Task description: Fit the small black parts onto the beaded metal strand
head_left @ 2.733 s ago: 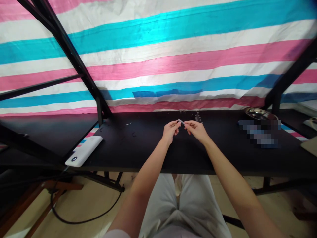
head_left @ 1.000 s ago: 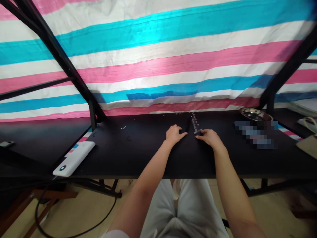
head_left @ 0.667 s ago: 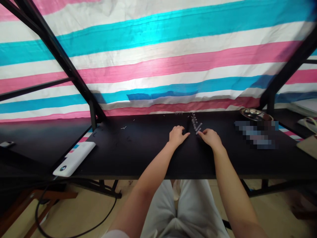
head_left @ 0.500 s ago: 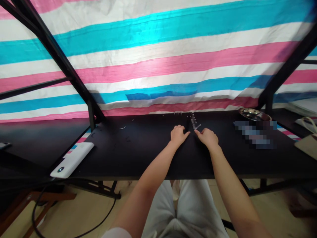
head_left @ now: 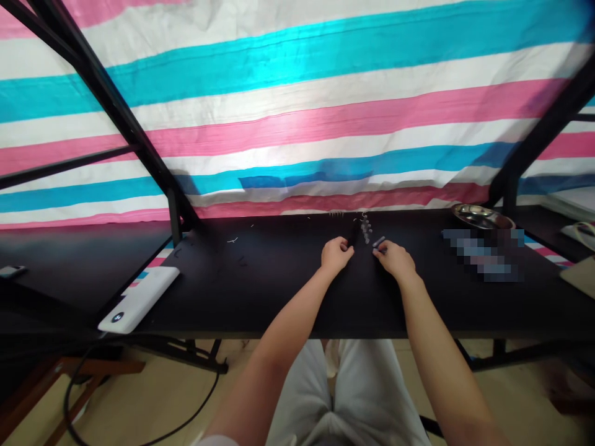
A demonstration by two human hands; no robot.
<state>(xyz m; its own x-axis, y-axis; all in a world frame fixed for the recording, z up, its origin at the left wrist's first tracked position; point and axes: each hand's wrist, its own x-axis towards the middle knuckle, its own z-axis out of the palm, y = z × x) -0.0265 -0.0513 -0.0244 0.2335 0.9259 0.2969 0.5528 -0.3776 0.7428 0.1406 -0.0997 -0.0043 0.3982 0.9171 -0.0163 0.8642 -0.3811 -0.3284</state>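
My left hand (head_left: 336,254) rests on the black table (head_left: 260,285) with its fingers curled in a loose fist; what it holds, if anything, is hidden. My right hand (head_left: 394,259) lies just to the right and pinches a small grey clip-like strip (head_left: 379,241) at its fingertips. Just beyond both hands, a short row of small grey metal pieces (head_left: 365,228) lies on the table, a finger's width from my hands.
A white power bank (head_left: 139,299) with a cable lies at the table's left edge. A metal bowl (head_left: 482,216) stands at the far right, beside a blurred patch. Black frame bars (head_left: 116,118) slant on both sides. A striped tarp (head_left: 297,111) hangs behind.
Both hands came down from holding a small piece in the air to the table. The right hand picked a grey strip from the row; the left hand's fingers curled in.
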